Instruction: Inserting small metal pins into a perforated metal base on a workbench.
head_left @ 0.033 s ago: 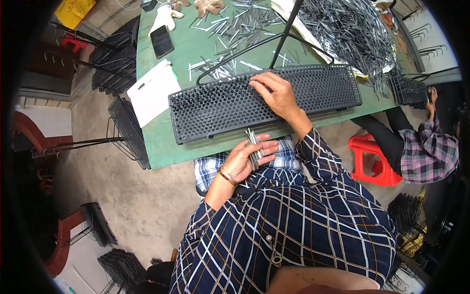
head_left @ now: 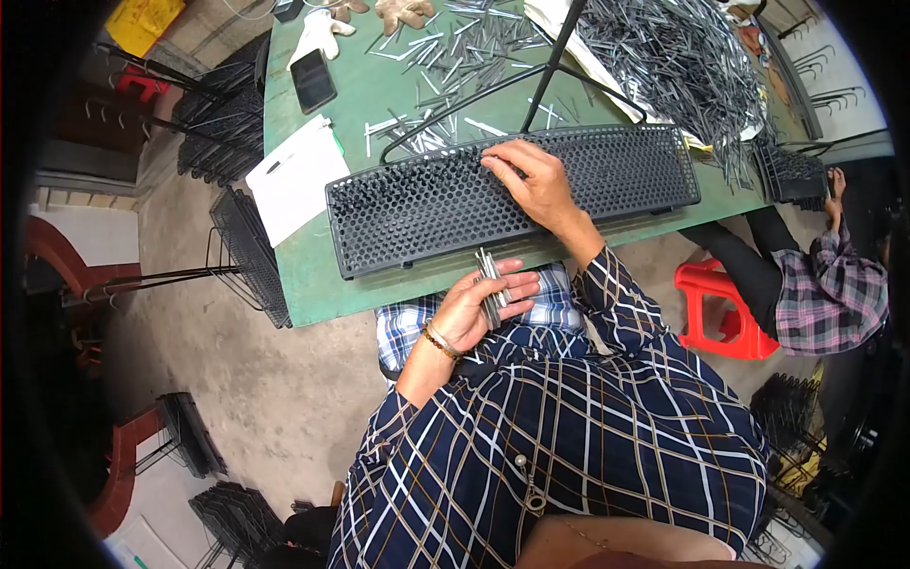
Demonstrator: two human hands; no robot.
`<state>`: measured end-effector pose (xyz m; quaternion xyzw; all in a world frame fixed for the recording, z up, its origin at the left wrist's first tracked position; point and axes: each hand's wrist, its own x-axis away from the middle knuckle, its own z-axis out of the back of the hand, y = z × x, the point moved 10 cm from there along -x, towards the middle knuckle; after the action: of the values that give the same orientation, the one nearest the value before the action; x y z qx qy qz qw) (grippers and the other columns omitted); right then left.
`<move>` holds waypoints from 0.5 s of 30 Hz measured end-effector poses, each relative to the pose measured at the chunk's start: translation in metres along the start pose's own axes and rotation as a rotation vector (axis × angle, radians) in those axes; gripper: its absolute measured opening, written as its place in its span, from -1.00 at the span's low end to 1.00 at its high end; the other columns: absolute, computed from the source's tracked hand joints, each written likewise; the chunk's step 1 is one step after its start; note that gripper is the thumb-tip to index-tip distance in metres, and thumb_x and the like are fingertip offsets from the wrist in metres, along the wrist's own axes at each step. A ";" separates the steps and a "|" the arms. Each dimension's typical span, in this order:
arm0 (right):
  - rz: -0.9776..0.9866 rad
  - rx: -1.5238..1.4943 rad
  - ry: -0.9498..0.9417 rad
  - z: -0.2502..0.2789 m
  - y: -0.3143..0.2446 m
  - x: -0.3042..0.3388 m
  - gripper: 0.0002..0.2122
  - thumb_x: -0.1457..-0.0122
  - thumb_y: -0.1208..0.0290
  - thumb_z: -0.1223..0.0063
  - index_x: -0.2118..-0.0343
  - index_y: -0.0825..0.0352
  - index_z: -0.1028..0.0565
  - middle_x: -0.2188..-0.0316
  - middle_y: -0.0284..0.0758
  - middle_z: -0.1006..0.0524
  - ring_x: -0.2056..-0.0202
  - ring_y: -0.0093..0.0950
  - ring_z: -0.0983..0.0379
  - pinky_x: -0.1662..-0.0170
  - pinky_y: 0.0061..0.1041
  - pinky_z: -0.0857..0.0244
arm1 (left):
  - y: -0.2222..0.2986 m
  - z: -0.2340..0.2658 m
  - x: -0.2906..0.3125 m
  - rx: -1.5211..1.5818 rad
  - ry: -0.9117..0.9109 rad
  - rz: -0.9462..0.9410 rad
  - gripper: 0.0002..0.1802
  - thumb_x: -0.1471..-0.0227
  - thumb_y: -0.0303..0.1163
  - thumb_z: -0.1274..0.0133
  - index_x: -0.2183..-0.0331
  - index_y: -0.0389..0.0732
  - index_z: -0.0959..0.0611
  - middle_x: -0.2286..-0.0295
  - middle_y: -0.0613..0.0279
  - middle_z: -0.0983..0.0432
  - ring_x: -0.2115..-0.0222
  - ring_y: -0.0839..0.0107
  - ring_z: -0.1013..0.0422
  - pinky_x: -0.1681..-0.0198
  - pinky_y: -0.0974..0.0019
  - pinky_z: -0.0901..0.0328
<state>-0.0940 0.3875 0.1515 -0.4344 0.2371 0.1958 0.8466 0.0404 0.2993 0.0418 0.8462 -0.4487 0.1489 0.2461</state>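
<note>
A long black perforated rack (head_left: 427, 213) with a bent-rod handle (head_left: 455, 102) lies across the green table in front of me. My right hand (head_left: 536, 184) is over the rack's far middle part, thumb and fingertips pinched together at the holes. Whatever is between those fingertips is too small to make out. Below the rack's near edge, my left hand (head_left: 479, 302) is turned palm up. A small bundle of thin grey metal rods (head_left: 491, 292) lies across its palm, held under the thumb, with the other fingers stretched out.
Loose rods (head_left: 474, 47) are scattered behind the rack, and a large heap of them (head_left: 673, 66) fills a white sack at right. A phone (head_left: 313, 82), paper (head_left: 299, 180) and gloves (head_left: 322, 36) lie at left. A person (head_left: 823, 294) works at right beside a red stool (head_left: 725, 308).
</note>
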 end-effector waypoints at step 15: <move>0.050 0.112 -0.024 -0.005 -0.005 0.005 -0.87 -0.02 0.46 -0.14 0.38 0.36 -0.55 0.41 -0.25 -0.52 0.34 -0.33 -0.47 0.27 -0.44 -0.34 | 0.000 -0.001 0.001 -0.027 -0.009 0.009 -0.62 -0.12 -0.51 0.21 0.01 -0.41 -0.31 0.09 -0.18 -0.35 0.06 0.05 -0.34 0.00 0.06 -0.28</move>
<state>-0.0885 0.3808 0.1495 -0.3777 0.2482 0.2087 0.8673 0.0407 0.2994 0.0435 0.8413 -0.4555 0.1403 0.2549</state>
